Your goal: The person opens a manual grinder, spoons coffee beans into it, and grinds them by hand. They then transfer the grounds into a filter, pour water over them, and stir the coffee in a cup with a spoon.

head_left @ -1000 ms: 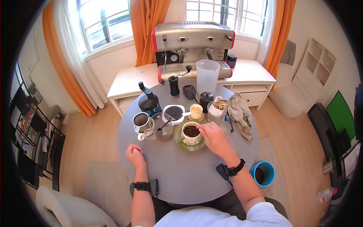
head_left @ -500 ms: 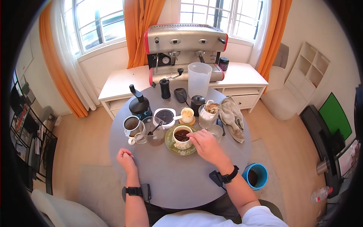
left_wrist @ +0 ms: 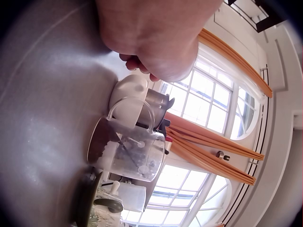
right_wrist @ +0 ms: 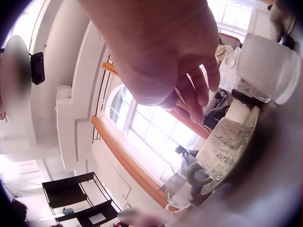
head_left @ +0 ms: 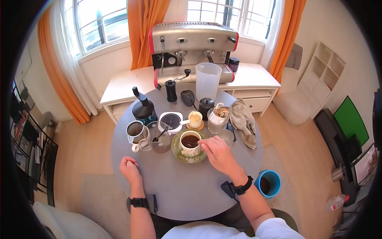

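In the head view my right hand (head_left: 220, 156) pinches the thin handle of a spoon (head_left: 194, 142), whose lower end is in the dark drink of a patterned cup (head_left: 190, 151). The cup stands upright on a green saucer (head_left: 179, 156). My right hand (right_wrist: 163, 56) hangs above the patterned cup (right_wrist: 220, 149) in the right wrist view. The left hand (head_left: 130, 170) rests at the table's left side, loosely curled and holding nothing; its curled fingertips (left_wrist: 135, 65) show in the left wrist view.
Left of the saucer stand a glass pitcher (head_left: 160, 144) and a mug with a filter (head_left: 135, 131). Behind are a scale (head_left: 171, 121), a small pot (head_left: 195, 119) and a hand grinder (head_left: 171, 91). Rightward are a glass with a used filter (head_left: 217, 121) and a cloth (head_left: 242, 125).
The head view has shifted, so the table and its things appear farther left. My right hand stays at the cup with the spoon; the left hand stays low at the left.
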### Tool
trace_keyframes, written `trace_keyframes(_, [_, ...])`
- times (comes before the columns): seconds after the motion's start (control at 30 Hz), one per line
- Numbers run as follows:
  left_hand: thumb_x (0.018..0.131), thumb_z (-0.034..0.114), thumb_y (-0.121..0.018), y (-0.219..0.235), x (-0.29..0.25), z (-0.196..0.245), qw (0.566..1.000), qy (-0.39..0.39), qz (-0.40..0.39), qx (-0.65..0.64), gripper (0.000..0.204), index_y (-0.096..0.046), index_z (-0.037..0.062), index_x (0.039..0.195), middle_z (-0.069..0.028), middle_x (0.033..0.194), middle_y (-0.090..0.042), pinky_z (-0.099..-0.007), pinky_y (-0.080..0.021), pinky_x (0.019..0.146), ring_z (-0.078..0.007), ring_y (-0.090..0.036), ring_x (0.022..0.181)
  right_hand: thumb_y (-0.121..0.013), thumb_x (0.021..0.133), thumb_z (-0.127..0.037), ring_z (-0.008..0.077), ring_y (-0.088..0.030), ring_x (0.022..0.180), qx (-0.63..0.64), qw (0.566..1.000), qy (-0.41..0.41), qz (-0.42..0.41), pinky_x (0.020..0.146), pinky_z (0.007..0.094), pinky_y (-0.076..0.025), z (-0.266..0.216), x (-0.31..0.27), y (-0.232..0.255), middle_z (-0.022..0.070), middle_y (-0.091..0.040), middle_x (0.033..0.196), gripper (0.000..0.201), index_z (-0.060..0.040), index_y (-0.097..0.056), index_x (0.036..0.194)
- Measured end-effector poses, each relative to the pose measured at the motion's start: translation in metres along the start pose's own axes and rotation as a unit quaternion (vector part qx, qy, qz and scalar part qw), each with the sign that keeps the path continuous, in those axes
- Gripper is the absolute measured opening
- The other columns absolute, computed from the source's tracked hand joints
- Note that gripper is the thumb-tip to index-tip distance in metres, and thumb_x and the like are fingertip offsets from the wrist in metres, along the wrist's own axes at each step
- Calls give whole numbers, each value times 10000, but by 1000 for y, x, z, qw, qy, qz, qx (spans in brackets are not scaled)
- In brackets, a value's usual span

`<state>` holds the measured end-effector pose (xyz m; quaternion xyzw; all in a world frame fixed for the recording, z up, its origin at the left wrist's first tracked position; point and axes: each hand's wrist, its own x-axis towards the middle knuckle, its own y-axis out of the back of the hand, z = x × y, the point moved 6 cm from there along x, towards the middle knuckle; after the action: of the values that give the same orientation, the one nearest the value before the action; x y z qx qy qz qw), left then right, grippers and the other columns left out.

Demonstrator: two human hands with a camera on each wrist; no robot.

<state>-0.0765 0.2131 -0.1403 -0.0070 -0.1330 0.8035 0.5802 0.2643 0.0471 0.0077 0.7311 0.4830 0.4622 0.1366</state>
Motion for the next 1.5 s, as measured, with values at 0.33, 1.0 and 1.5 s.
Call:
trace_keyframes(0.33, [805, -105, -399, -3, 0, 5, 1000, -7, -9, 12, 249, -572, 45, 708, -34, 624, -533, -252, -335, 520, -109, -472, 548, -602, 1055, -153, 344, -632, 909, -42, 999, 7, 6, 821, 455, -503, 11, 11, 8, 127, -730, 965, 188, -20, -734, 1076])
trace_keyframes(1.0, [832, -94, -400, -4, -1, 6, 1000, 11, -8, -3, 252, -577, 36, 709, -27, 629, -534, -250, -347, 535, -104, -483, 567, -577, 1077, -142, 278, -642, 904, 33, 997, -65, -27, 829, 396, -518, 15, 3, 7, 95, -726, 872, 205, -23, -734, 1132])
trace_keyframes(1.5, [823, -91, -406, -2, 3, 4, 1000, -1, -6, -4, 248, -586, 27, 699, -24, 638, -544, -245, -355, 535, -98, -493, 570, -585, 1079, -168, 292, -645, 883, -10, 999, -41, 1, 780, 399, -513, 20, 8, 4, 111, -717, 880, 215, -20, -741, 1093])
